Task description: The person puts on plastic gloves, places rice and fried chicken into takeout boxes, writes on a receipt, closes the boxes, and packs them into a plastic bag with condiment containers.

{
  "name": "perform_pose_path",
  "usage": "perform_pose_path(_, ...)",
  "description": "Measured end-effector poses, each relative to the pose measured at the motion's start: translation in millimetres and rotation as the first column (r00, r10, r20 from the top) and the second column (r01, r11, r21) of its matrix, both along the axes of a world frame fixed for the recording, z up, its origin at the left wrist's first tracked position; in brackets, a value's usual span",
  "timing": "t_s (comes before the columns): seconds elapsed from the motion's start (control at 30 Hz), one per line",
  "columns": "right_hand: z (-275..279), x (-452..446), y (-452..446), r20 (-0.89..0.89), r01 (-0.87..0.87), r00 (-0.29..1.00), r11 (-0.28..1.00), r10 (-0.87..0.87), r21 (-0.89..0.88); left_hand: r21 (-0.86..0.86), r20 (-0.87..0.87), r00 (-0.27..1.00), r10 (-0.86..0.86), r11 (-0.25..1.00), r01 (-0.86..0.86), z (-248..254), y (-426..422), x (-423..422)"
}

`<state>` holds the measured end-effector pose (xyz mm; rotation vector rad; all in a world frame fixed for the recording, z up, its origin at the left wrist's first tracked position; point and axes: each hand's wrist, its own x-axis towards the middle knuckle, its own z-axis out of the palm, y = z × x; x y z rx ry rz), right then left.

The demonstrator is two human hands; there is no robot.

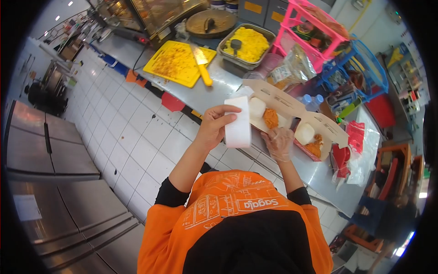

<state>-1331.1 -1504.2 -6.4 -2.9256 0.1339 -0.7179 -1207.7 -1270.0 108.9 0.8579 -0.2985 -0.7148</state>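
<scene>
A long white paper slip, like a receipt, is pinched between the thumb and fingers of my left hand. My right hand wears a clear plastic glove. Its fingers are bent at the front edge of an open cardboard meal box, and what they hold, if anything, is hidden. In that box lie a white rounded portion of rice and a piece of fried chicken. To the right stands a second open meal box, with rice and fried chicken.
A knife lies on a crumb-covered yellow cutting board. Behind are a tub of yellow food, a pink basket and a blue basket. Red packets lie at the right end of the steel table.
</scene>
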Motion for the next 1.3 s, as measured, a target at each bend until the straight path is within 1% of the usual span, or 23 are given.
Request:
perform_pose_path(0.07,-1.4,3.3,1.5,-0.058,0.029,0.998,0.999,-0.030,-0.015,0.173,-0.016,0.996,-0.085,0.981,0.086,-65.1,-9.2,2.6)
perform_pose_path(0.1,0.3,4.6,1.6,-0.036,0.084,0.996,0.996,-0.084,0.010,0.291,0.004,0.996,-0.089,0.953,0.084,-100.5,-9.6,-2.0)
perform_pose_path(0.13,7.8,3.2,3.5,-0.051,0.087,0.995,0.995,-0.085,0.043,0.403,0.027,0.995,-0.092,0.912,0.073,-134.9,-8.9,-9.4)
perform_pose_path(0.17,20.4,2.7,4.9,-0.062,0.087,0.995,0.993,-0.082,0.074,0.507,0.055,0.994,-0.094,0.860,0.053,-155.0,-10.0,-13.8)
perform_pose_path(0.27,32.3,-4.6,4.3,-0.092,0.098,0.992,0.980,-0.083,0.172,0.605,0.291,0.953,-0.086,0.788,-0.114,-171.7,-18.6,-24.8)
perform_pose_path(0.3,31.9,-10.7,3.3,-0.114,0.102,0.990,0.974,-0.080,0.203,0.580,0.376,0.923,-0.078,0.797,-0.169,-171.1,-23.0,-24.0)
perform_pose_path(0.4,29.6,-18.4,1.2,-0.009,0.052,0.999,0.973,-0.051,0.224,0.647,0.603,0.732,-0.318,0.731,-0.216,-185.9,-34.9,-13.4)
perform_pose_path(0.43,25.9,-19.5,0.6,-0.003,0.059,0.998,0.977,-0.059,0.204,0.685,0.490,0.772,-0.404,0.727,-0.054,-181.6,-43.7,-12.5)
perform_pose_path(0.5,17.9,-19.9,-0.5,0.014,0.070,0.997,0.985,-0.073,0.160,0.659,0.563,0.768,-0.307,0.727,-0.193,-175.1,-67.0,-23.8)
perform_pose_path(0.53,17.2,-18.0,0.5,-0.014,0.097,0.995,0.986,-0.096,0.134,0.641,0.599,0.758,-0.258,0.721,-0.262,-175.7,-77.5,-29.0)
perform_pose_path(0.57,17.2,-14.3,2.7,-0.039,0.124,0.992,0.987,-0.121,0.105,0.617,0.661,0.725,-0.196,0.692,-0.376,-175.7,-85.4,-30.7)
perform_pose_path(0.67,9.6,-15.0,2.5,-0.041,0.190,0.981,0.982,-0.189,0.021,0.515,0.721,0.692,0.028,0.647,-0.563,-157.0,-93.5,-32.8)
perform_pose_path(0.7,7.6,-14.7,2.7,-0.029,0.206,0.978,0.979,-0.206,-0.005,0.522,0.738,0.675,-0.003,0.637,-0.567,-156.8,-91.1,-34.3)
perform_pose_path(0.77,17.9,-18.6,11.6,-0.025,0.199,0.980,0.980,-0.198,0.025,0.520,0.778,0.627,-0.044,0.605,-0.603,-156.7,-73.4,-35.4)
perform_pose_path(0.87,34.6,-11.5,37.1,0.074,0.076,0.994,0.997,-0.078,0.030,0.424,0.876,0.472,-0.093,0.614,-0.666,-180.7,-21.0,-25.2)
perform_pose_path(0.93,31.8,4.9,65.9,0.050,-0.084,0.995,0.996,0.084,0.013,0.414,0.887,0.453,-0.092,0.593,-0.691,-185.8,30.4,-18.5)
perform_pose_path(1.0,31.7,33.4,105.4,0.022,-0.308,0.950,0.924,0.312,0.227,0.557,0.726,0.687,-0.008,0.592,-0.583,-197.9,88.4,-15.4)
perform_pose_path(1.07,17.5,69.8,153.0,-0.112,-0.438,0.852,0.814,0.512,0.382,0.656,0.632,0.773,0.051,0.496,-0.569,-225.9,150.5,-16.8)
perform_pose_path(1.1,10.1,86.7,176.4,-0.176,-0.475,0.781,0.753,0.599,0.455,0.677,0.517,0.839,0.169,0.518,-0.522,-234.6,180.9,-16.9)
perform_pose_path(1.13,-1.2,100.4,197.7,-0.309,-0.462,0.712,0.752,0.631,0.471,0.684,0.379,0.881,0.284,0.555,-0.473,-240.9,208.8,-17.3)
perform_pose_path(1.2,-18.4,136.2,229.1,-0.563,-0.439,0.519,0.766,0.643,0.471,0.682,0.305,0.878,0.369,0.558,-0.472,-248.8,261.1,-7.7)
perform_pose_path(1.23,-8.8,156.0,243.0,-0.685,-0.383,0.379,0.779,0.622,0.496,0.695,0.315,0.870,0.380,0.531,-0.484,-251.5,281.2,0.9)
perform_pose_path(1.3,-14.9,185.1,263.6,-0.582,-0.313,0.391,0.698,0.713,0.645,0.728,0.333,0.857,0.394,0.470,-0.499,-250.0,317.9,23.2)
